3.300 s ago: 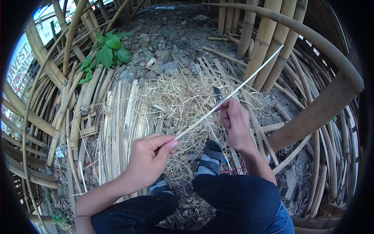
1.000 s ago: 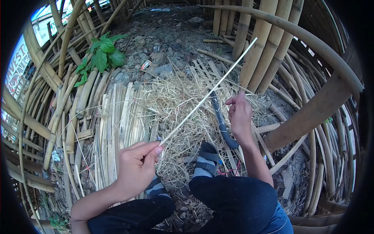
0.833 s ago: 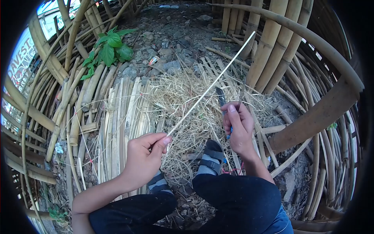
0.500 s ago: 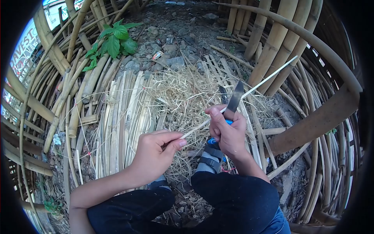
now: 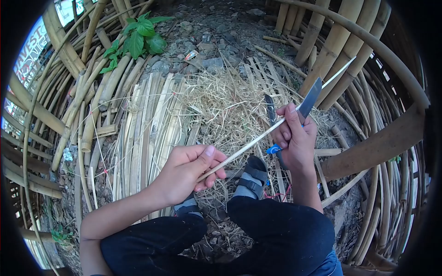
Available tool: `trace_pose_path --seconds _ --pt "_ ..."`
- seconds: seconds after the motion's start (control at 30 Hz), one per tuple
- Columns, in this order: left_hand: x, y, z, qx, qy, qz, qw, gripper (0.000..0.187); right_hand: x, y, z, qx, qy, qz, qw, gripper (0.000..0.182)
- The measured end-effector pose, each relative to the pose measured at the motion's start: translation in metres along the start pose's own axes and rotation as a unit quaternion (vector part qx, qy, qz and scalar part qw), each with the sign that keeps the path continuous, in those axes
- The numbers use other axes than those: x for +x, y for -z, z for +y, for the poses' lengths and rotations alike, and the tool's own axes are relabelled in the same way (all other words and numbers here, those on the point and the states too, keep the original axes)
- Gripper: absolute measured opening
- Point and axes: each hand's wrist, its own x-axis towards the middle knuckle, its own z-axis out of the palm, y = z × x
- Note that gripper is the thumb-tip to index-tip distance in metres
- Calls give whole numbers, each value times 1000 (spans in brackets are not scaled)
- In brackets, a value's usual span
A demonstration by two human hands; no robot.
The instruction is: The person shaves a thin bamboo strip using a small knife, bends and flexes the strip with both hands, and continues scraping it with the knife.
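Note:
A thin, pale bamboo strip slants up to the right in front of me. Its lower end is in my left hand, thumb on top and fingers curled beneath. My right hand is closed round a knife, whose blade points up and right; a bit of blue shows at the handle. My right thumb lies along the strip, and the blade is beside the strip's upper part. Whether the edge touches the strip cannot be made out. Below both hands is a heap of pale shavings.
Split bamboo slats lie left of the shavings. Another dark blade rests beyond my right hand. Bamboo poles and a thick curved pole stand at right. A leafy green plant grows at the back left. My sandalled foot is below.
My right hand and the knife have moved right along the strip, away from my left hand. More of the strip shows between the hands. The left hand's fingers have loosened a little.

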Motion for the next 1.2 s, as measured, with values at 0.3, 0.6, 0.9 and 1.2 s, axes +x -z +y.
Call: trace_pose_path --seconds 0.3,0.6,0.9,1.2 --pt "-1 5 2 10 19 -24 999 42 15 25 -6 4 38 40 998 32" --pt "1 6 -2 -8 39 -47 998 32 19 35 -10 -6 42 75 996 33" --pt "2 1 2 20 36 -7 999 19 -9 10 23 8 35 80 996 49" --pt "2 1 1 4 -13 31 999 16 -36 -25 34 -172 -92 -268 943 22"
